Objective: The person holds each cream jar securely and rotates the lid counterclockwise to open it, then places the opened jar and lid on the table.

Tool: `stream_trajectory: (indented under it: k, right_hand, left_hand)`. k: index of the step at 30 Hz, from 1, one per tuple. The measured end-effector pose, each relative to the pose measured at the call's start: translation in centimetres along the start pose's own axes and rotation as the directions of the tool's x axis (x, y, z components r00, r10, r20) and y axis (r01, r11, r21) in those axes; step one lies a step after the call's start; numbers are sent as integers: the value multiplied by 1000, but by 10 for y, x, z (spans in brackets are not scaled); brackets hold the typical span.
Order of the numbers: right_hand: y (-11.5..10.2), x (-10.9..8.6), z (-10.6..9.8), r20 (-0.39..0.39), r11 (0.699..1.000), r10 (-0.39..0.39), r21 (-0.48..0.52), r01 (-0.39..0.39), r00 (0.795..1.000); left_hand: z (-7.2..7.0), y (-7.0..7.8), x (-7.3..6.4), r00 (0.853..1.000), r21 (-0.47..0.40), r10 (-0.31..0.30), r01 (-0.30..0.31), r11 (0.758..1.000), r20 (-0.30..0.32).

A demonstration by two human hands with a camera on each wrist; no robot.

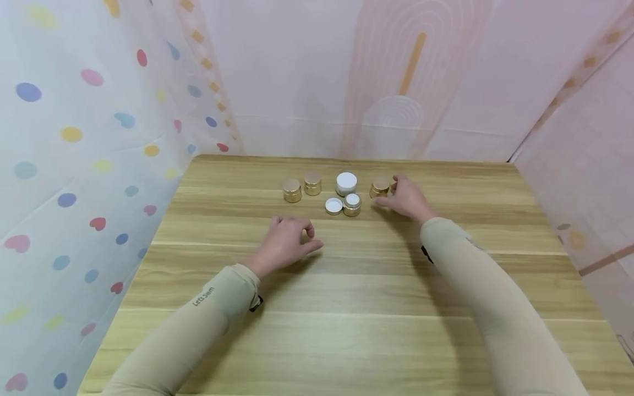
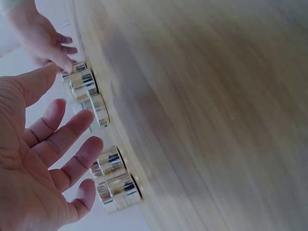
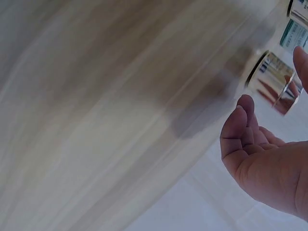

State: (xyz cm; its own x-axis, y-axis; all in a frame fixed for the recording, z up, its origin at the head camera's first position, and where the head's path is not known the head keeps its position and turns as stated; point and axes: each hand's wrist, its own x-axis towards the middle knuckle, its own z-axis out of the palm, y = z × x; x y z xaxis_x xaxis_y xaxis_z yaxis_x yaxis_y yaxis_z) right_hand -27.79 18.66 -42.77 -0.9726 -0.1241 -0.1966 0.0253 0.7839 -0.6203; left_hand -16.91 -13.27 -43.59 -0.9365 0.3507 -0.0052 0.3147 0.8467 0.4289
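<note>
At the back right of the table, my right hand [image 1: 407, 199] spreads its thumb and fingers around the near right side of a gold jar [image 1: 380, 187]. In the right wrist view a gap shows between the fingertips and this shiny jar [image 3: 270, 79]. My left hand [image 1: 286, 242] hovers over the table further left, fingers loosely bent and nothing in them. Just beyond it stand two lidded gold jars [image 1: 292, 191]. Between the hands are a white-topped jar [image 1: 346, 183], a gold jar with a whitish top [image 1: 352, 205] and a flat white round lid [image 1: 334, 206].
The wood-grain table [image 1: 327, 330] carries the jars near its back edge. Behind it hangs a pinkish patterned curtain [image 1: 287, 77], and a white sheet with coloured dots [image 1: 64, 165] runs along the left side.
</note>
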Motion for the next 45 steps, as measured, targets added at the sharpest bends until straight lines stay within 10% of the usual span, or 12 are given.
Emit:
stream_trajectory:
  k: [20,39,45]
  right_hand:
    - [0,4,15,-110,1000,14,15,-12,994]
    - [30,-57,-1,-148,978,-203,-74,194,968]
    - [24,-67,4,-154,932,-316,-237,275,936]
  left_hand:
    - [11,7,-1,997,-24,77,-76,997,18]
    - [16,11,-1,995,-23,99,-99,995,-2]
    - [22,23,7,988,-79,148,-150,985,-38]
